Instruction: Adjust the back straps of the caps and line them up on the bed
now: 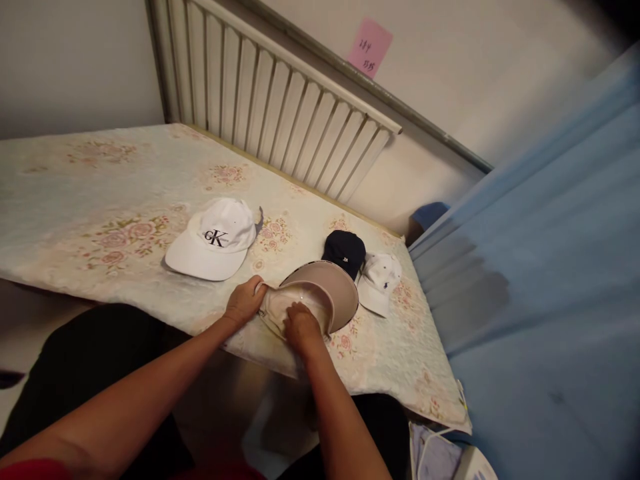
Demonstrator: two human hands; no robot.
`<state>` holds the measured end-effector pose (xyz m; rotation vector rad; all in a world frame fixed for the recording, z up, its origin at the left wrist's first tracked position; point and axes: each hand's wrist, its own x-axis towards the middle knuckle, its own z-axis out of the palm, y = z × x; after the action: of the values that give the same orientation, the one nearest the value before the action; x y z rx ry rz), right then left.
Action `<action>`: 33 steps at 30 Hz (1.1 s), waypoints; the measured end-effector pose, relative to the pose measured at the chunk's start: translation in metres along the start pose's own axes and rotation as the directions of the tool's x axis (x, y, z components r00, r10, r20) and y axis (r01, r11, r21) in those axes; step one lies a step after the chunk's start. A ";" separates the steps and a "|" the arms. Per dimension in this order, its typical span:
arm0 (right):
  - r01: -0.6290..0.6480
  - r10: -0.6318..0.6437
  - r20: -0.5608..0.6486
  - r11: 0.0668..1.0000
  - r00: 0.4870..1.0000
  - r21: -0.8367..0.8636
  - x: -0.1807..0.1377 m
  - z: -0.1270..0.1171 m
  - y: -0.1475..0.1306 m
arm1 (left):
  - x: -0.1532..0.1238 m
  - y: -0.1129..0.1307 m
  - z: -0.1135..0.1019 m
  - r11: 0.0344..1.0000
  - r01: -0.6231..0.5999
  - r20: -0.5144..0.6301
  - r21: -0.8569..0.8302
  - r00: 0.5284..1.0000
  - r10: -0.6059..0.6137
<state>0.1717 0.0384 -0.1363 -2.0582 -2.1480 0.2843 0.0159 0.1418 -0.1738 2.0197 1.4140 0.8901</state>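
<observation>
A beige cap lies upturned at the near edge of the bed, its hollow toward me and its brim pointing right. My left hand is closed on the cap's left rim, thumb on top. My right hand reaches into the hollow with bent fingers against the lining; the fingertips are partly hidden. Just beyond the brim sits a dark navy cap with a small light emblem. Beside that one is a white cap with a small dark logo. Farther left rests another white cap with black letters.
The caps lie on a bed with a floral sheet. A radiator and a pink note are at the wall. Blue curtain hangs along the right side. A pale object with a cord stands at the lower right.
</observation>
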 end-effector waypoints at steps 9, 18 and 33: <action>0.061 -0.061 0.050 0.998 0.997 0.000 -0.008 0.003 -0.015 | 0.001 -0.002 0.002 1.000 -0.012 -0.006 0.020 1.000 0.012; 0.000 0.000 -0.014 1.000 1.000 -0.020 -0.019 -0.005 -0.006 | 0.001 -0.001 0.002 0.999 -0.010 0.004 0.040 1.000 0.010; 0.017 -0.017 0.016 1.000 1.000 -0.022 -0.022 0.001 -0.003 | 0.001 0.003 -0.002 0.998 0.024 0.030 0.052 0.999 -0.026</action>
<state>0.1698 0.0168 -0.1362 -2.0557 -2.1864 0.2772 0.0169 0.1413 -0.1703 2.0403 1.4560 0.8166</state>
